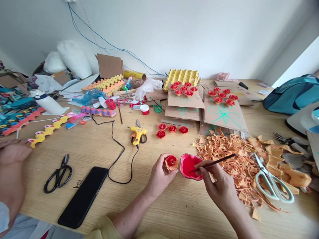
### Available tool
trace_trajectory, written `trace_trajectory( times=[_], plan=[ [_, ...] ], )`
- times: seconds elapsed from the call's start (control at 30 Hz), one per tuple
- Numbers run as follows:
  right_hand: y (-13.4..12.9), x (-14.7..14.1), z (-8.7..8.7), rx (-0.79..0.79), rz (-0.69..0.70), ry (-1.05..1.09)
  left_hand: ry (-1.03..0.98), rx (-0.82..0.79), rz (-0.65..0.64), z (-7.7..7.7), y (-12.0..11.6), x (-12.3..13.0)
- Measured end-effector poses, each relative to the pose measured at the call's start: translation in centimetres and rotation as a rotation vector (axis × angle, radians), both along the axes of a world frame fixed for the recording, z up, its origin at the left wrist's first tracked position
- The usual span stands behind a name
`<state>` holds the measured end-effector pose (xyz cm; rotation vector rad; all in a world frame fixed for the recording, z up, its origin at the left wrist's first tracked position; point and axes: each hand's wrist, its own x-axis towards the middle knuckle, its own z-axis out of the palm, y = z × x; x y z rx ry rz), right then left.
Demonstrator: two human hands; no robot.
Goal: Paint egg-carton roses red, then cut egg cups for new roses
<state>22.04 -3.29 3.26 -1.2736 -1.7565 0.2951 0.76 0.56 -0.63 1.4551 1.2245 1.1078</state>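
The left grip (161, 172) is closed lightly around a small rose (171, 163), with the thumb at its near right side and the fingers at its left. The rose sits upright at the fingertips, red in the middle with orange showing on its outer petals, above the worktop (155, 211), around the middle of its width and toward the front edge. The right grip (220, 182) is pinched narrow on a thin dark brush (218, 160), which slants down to the left, its tip in the red paint of a scalloped dish (182, 166). The dish lies between the two hands, just right of the rose.

Beyond the rose, four red roses (172, 128) stand on the worktop, and more sit on cardboard sheets (223, 117) toward the back edge. A heap of orange scraps (226, 154) spreads to the right of the dish, with white-handled scissors (271, 184) on its near right part. Left of the left hand are a yellow glue gun (138, 133), a black phone (84, 197) reaching near the front edge, and black scissors (58, 176). Another person's hands (14, 152) rest at the left.
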Motion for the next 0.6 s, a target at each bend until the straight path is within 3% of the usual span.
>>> trace_trajectory(
  times=[0.6],
  plan=[
    [-0.32, -0.07, 0.61, 0.020, -0.008, -0.001, 0.003, -0.015, -0.023, 0.22, 0.17, 0.00]
  ],
)
